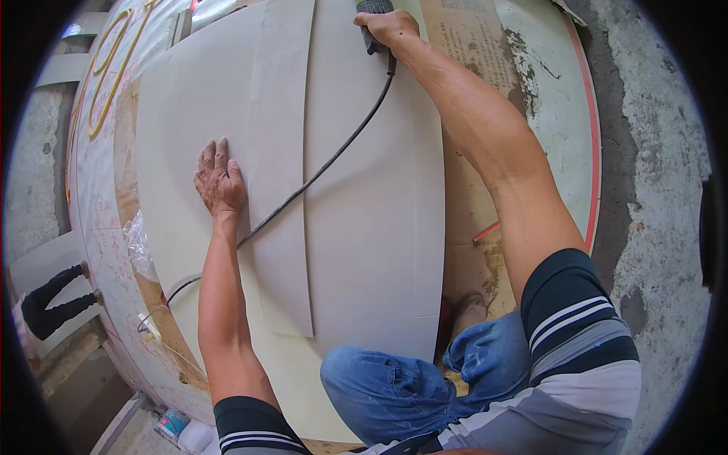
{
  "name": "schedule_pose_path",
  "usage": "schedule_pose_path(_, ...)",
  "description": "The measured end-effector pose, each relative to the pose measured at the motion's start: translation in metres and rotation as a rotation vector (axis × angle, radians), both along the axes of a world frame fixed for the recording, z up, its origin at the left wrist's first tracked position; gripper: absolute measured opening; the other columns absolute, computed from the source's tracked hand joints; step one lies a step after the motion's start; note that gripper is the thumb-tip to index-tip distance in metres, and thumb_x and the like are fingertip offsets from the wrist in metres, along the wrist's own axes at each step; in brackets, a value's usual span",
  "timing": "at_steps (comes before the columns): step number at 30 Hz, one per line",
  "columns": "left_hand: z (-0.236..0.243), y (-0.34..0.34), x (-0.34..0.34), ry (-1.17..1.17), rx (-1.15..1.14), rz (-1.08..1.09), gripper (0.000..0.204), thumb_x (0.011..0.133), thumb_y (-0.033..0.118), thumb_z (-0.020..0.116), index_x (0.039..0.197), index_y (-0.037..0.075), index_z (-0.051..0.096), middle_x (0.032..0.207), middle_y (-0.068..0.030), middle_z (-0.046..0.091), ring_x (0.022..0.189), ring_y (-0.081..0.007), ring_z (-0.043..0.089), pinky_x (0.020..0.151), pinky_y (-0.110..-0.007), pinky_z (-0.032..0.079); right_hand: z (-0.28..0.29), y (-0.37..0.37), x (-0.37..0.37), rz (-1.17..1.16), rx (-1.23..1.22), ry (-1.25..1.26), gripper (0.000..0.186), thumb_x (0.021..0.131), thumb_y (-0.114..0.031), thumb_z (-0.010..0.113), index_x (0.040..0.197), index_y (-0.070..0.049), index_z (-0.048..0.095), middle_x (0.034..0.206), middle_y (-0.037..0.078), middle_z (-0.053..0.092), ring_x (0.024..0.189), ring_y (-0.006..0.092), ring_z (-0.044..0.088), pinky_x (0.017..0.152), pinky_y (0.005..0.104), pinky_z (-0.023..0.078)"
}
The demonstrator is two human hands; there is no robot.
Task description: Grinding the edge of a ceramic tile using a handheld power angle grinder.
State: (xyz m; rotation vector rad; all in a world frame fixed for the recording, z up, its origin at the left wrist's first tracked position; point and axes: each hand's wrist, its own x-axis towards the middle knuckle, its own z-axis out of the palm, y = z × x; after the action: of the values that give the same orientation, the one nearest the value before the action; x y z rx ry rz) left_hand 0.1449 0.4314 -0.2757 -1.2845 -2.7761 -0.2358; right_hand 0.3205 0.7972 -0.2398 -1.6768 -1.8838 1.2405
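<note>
Large pale grey boards (371, 189) lie beneath me, a narrower strip (279, 296) lying on top of a wider one. My right hand (390, 29) is closed around a dark power tool (373, 47) at the far end of the boards. Its black cord (349, 140) runs diagonally back across the boards and passes beside my left forearm. My left hand (219, 178) rests on the board surface at the left, fingers outstretched, with nothing in it. My jeans-clad knee (364, 379) is on the board near the lower edge.
Brown protective sheeting (470, 288) shows right of the boards, beside rough concrete (656, 227). At the left are a coiled yellow hose (97, 106) and crumpled clear plastic (136, 243). Another person's dark-clad legs (53, 299) show at far left. Containers (174, 426) sit at lower left.
</note>
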Motion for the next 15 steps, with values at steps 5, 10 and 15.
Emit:
schedule_pose_path(5,-0.002,0.003,0.001,0.015,0.002,-0.008,0.052,0.089,0.029,0.041,0.141,0.025,0.039,0.149,-0.0027,0.033,0.138,-0.0247,0.026,0.111,-0.053,0.014,-0.001,0.0,0.0,-0.002,-0.021,0.027,0.048,0.064,-0.044,0.075,0.077,0.001,0.067,0.071,0.008,0.065,0.057,0.0157,0.062,0.055,0.029,0.05)
schedule_pose_path(10,-0.002,0.004,0.003,0.015,-0.009,0.003,0.051,0.09,0.029,0.041,0.141,0.025,0.04,0.148,-0.0027,0.033,0.138,-0.0246,0.026,0.111,-0.053,0.014,0.002,0.001,0.004,0.01,-0.067,0.068,0.047,0.064,-0.045,0.075,0.076,0.0,0.067,0.069,0.008,0.064,0.055,0.0154,0.061,0.054,0.0285,0.05)
schedule_pose_path(15,0.0,0.0,-0.001,0.03,-0.001,-0.012,0.051,0.09,0.029,0.04,0.141,0.024,0.04,0.148,-0.0027,0.034,0.138,-0.0237,0.026,0.11,-0.054,0.015,0.024,-0.01,0.0,0.031,-0.093,0.049,0.027,0.077,-0.031,0.068,0.079,-0.004,0.065,0.064,0.005,0.062,0.051,0.0165,0.058,0.048,0.0311,0.046)
